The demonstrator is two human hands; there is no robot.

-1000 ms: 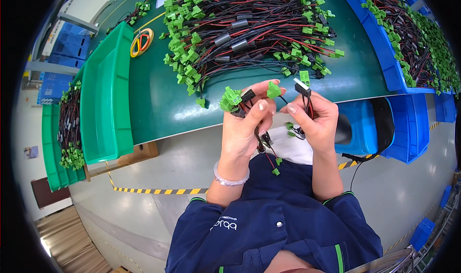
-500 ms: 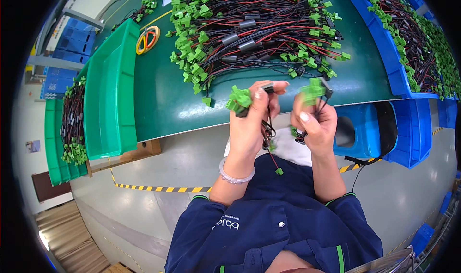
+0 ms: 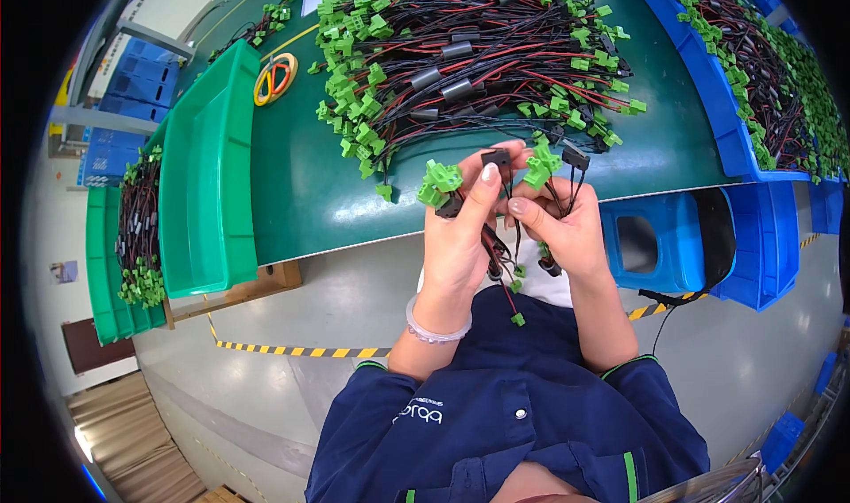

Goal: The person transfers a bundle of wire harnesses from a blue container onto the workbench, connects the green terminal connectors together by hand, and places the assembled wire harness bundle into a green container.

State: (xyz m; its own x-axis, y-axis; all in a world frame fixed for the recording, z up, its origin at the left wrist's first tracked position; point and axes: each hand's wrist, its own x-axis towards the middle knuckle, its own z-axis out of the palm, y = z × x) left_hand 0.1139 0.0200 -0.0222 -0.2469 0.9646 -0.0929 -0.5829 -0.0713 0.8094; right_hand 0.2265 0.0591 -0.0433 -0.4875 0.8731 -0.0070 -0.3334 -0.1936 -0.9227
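Note:
Close together at the table's front edge, both my hands hold short cable harnesses. My left hand (image 3: 460, 228) is closed round a bunch of them, with green connectors (image 3: 440, 182) sticking out on its left and a black connector (image 3: 498, 158) at the fingertips. My right hand (image 3: 571, 228) pinches more wires, with a green connector (image 3: 542, 162) and a black connector (image 3: 575, 156) standing above the fingers. Wires and dark sleeves hang below both palms. Beyond the hands a large pile of harnesses (image 3: 460, 87), black and red with green ends, lies on the green table (image 3: 310, 184).
An empty green bin (image 3: 208, 175) stands at the table's left, beside rolls of tape (image 3: 275, 80). Another green bin (image 3: 102, 264) with harnesses sits farther left. A blue bin (image 3: 699, 78) full of harnesses is at the right. Below it are a blue stool (image 3: 660, 242) and blue bins (image 3: 760, 246).
My right hand has moved left and now meets my left hand's fingertips. The black connector at my left fingertips now stands more upright.

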